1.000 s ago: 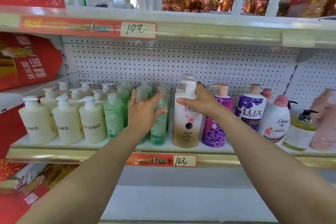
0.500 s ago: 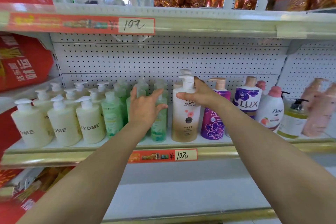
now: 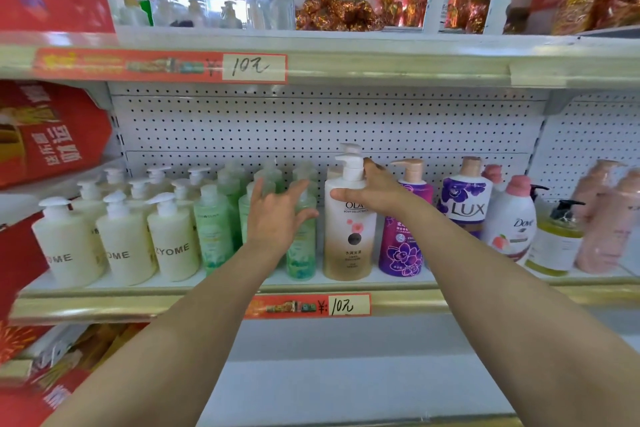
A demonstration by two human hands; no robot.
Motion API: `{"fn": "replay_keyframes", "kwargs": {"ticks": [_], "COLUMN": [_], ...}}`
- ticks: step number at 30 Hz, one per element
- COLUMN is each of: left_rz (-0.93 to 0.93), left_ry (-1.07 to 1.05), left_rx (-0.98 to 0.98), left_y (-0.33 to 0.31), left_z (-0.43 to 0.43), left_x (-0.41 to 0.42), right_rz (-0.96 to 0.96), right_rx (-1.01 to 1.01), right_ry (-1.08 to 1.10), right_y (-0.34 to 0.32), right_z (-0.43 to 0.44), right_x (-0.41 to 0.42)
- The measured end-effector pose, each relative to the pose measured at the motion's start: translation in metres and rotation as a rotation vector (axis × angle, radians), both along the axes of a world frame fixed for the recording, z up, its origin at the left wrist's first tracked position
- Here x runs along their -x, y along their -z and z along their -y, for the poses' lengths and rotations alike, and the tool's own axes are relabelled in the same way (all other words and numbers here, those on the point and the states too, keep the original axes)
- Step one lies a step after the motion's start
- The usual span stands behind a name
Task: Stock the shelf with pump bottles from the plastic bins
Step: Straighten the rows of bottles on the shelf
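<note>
Right hand (image 3: 374,191) grips the gold pump bottle (image 3: 349,246) standing mid-frame on the white shelf (image 3: 104,302), left hand (image 3: 277,218) is spread open by the green bottles (image 3: 213,218), and a dotted wall (image 3: 311,121) stands behind.

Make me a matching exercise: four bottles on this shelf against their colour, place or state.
1. Olay bottle
2. Lux bottle
3. Dove bottle
4. Zyome bottles

A. cream, furthest left of the four
B. white with a pink cap
C. gripped by the right hand
D. white with purple flowers

Pairs: 1-C, 2-D, 3-B, 4-A
</note>
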State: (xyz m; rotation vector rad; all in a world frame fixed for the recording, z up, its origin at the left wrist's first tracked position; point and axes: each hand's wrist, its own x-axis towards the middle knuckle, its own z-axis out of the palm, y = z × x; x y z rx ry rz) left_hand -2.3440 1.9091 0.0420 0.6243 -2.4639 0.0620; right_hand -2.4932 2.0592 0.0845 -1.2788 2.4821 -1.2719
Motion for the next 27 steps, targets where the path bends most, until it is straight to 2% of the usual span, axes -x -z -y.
{"fn": "replay_keyframes", "kwargs": {"ticks": [4,9,13,16,18,22,27], "left_rz": [0.010,-0.018,-0.205,-0.236,-0.224,-0.165,-0.097], "left_ry": [-0.016,-0.049,0.080,0.174,0.189,0.124,0.038], "left_rx": [0.018,-0.010,0.063,0.066,0.007,-0.070,-0.116], "left_y": [0.000,-0.008,-0.017,-0.015,-0.010,-0.008,-0.003], "left_z": [-0.002,-0.011,-0.044,-0.071,-0.083,-0.096,-0.102], "left_x": [0.000,0.002,0.013,0.025,0.031,0.044,0.052], "right_rz": [-0.044,-0.183,-0.212,-0.267,-0.285,-0.211,-0.141], "right_rx": [-0.093,-0.093,0.039,0.135,0.130,-0.001,-0.017], "right_ry": [-0.014,-0.014,0.130,0.231,0.222,0.145,0.052], "right_y": [-0.003,-0.024,-0.045,-0.043,-0.036,-0.016,-0.003], "right_z": [-0.001,-0.016,-0.050,-0.076,-0.085,-0.094,-0.097], "right_x": [-0.004,-0.015,-0.002,0.014,0.025,0.040,0.050]}}
